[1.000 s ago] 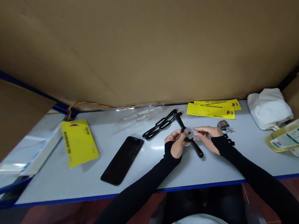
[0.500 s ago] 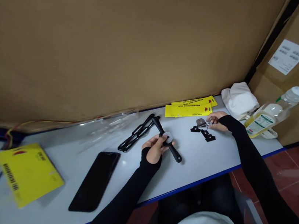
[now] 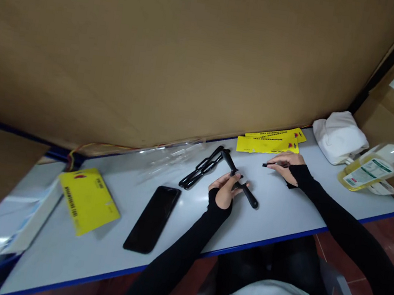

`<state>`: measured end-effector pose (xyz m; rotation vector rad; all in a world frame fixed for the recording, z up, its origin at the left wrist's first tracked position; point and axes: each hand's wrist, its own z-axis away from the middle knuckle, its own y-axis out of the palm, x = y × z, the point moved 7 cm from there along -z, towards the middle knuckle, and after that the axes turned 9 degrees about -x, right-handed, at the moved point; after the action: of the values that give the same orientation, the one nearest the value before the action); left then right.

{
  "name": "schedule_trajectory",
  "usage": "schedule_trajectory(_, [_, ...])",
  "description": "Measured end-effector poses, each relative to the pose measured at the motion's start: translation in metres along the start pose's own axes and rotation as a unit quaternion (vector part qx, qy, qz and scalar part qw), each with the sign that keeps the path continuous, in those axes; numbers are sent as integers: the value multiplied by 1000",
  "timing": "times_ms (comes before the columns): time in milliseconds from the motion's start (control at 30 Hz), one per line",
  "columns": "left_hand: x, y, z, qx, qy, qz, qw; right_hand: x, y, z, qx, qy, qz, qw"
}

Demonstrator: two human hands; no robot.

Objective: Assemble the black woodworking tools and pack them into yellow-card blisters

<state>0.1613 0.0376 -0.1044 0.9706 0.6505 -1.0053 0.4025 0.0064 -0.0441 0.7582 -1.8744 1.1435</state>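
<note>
My left hand (image 3: 225, 192) is closed around the middle of a black two-handled spokeshave (image 3: 249, 196), thumb over its centre. The handles stick out on both sides of the fingers. Right of it, my right hand (image 3: 286, 163) pinches a small flat black metal piece (image 3: 265, 165) just above the table. Its fingers and palm cover most of the spot where the loose parts lie; a black edge shows under the wrist. Left of the spokeshave, more black spokeshave bodies (image 3: 199, 171) lie side by side.
Yellow printed cards (image 3: 266, 146) lie at the back, another yellow card (image 3: 90, 198) at the left. A black phone (image 3: 152, 219) lies near the front. Clear plastic packaging (image 3: 169, 158) rests along the cardboard wall. A bottle of yellow liquid (image 3: 372, 167) and white cloth (image 3: 340, 136) stand right.
My right hand has turned palm-down over the loose parts and now pinches a small black piece. My left hand still holds the spokeshave. The whole view has shifted, so things appear further right.
</note>
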Motion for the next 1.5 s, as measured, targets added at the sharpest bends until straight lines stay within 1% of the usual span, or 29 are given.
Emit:
schedule_trajectory(33, [0, 1, 2, -2, -1, 5, 1000, 5, 6, 5, -20, 38, -66, 997])
schedule_trajectory(67, [1, 3, 4, -5, -4, 11, 1000, 9, 16, 12, -27, 75, -113, 990])
schedule_trajectory(133, [1, 4, 7, -11, -13, 21, 1000, 16, 36, 25, -47, 142, -162, 975])
schedule_trajectory(233, [-2, 6, 11, -3, -7, 32, 999, 24, 57, 37, -86, 158, -179, 967])
schedule_trajectory(333, [-5, 8, 15, 8, 16, 27, 999, 23, 67, 41, -81, 170, -195, 963])
schedule_trajectory(400, [-5, 9, 17, 9, 25, 24, 999, 21, 66, 41, -81, 170, -196, 962])
schedule_trajectory(467, [-4, 10, 19, 4, 28, 30, 999, 23, 63, 41, -90, 141, -169, 971])
schedule_trajectory(567, [-1, 11, 21, -7, 24, 35, 999, 30, 61, 42, -105, 77, -103, 986])
schedule_trajectory(667, [-2, 10, 22, -18, 32, 22, 999, 31, 67, 45, -104, 57, -89, 989])
schedule_trajectory(767, [-9, 9, 22, -32, 62, 7, 998, 28, 74, 47, -76, 77, -150, 983])
schedule_trajectory(900, [-13, 8, 22, -43, 74, -5, 996, 29, 77, 47, -21, 109, -237, 965])
schedule_trajectory(1000, [-16, 9, 23, -37, 92, -5, 995, 25, 77, 46, -19, 164, -279, 946])
schedule_trajectory(1067, [-18, 11, 25, -33, 102, -4, 994, 20, 80, 47, -29, 213, -300, 929])
schedule_trajectory(1133, [-19, 12, 25, -34, 102, -1, 994, 16, 84, 49, -41, 242, -316, 916])
schedule_trajectory(1233, [-19, 12, 22, -42, 89, 3, 995, 16, 88, 51, -54, 251, -335, 907])
schedule_trajectory(1300, [-20, 11, 20, -44, 83, 2, 996, 18, 90, 51, -53, 248, -338, 906])
schedule_trajectory(1433, [-23, 10, 20, -51, 80, -2, 995, 22, 87, 49, -31, 226, -327, 917])
schedule_trajectory(1500, [-25, 9, 22, -59, 74, -5, 996, 24, 85, 46, -16, 206, -313, 927])
